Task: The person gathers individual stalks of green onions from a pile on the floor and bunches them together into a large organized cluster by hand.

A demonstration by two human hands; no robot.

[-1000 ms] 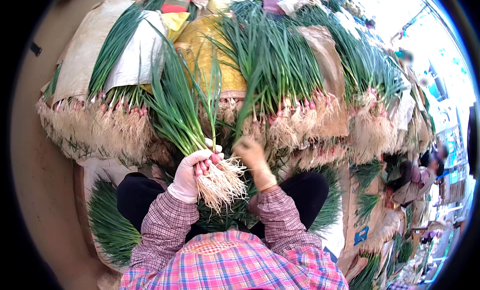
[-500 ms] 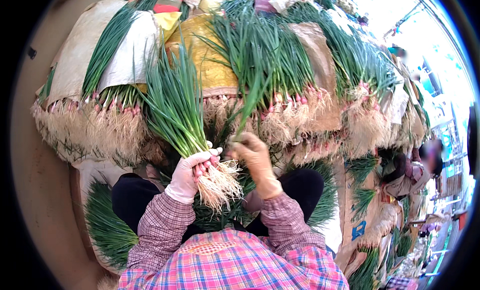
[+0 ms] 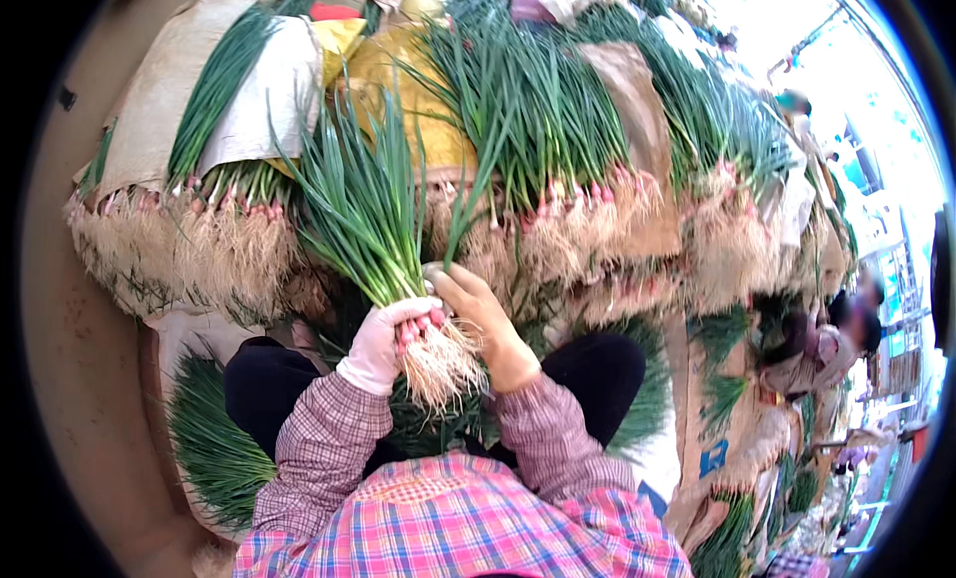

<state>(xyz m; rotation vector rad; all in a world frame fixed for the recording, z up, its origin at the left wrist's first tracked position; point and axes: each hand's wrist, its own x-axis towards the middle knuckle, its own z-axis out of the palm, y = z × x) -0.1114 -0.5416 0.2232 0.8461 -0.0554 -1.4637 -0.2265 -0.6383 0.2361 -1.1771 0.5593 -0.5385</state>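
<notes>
A white glove covers my left hand (image 3: 376,349), which is closed around a thick bunch of spring onions (image 3: 383,239). Their green leaves point up and away, while pink bulbs and pale roots hang out on the right side of the fist. My right hand (image 3: 482,321), in a tan glove, is right beside the bunch, its fingers pinched at the base of a loose spring onion stalk (image 3: 460,220). The lower end of that stalk is hidden by the fingers. Both hands are above my lap, between my dark-clad knees.
Ahead, a long heap of spring onions (image 3: 543,130) lies roots toward me, partly under white sacks (image 3: 254,100) and a yellow sack (image 3: 398,100). More green leaves (image 3: 214,439) lie by my left knee. On the right, another person (image 3: 832,344) sits beside further bunches.
My right hand has come left with the stalk, up against the bunch. The left hand and bunch have shifted slightly to the right.
</notes>
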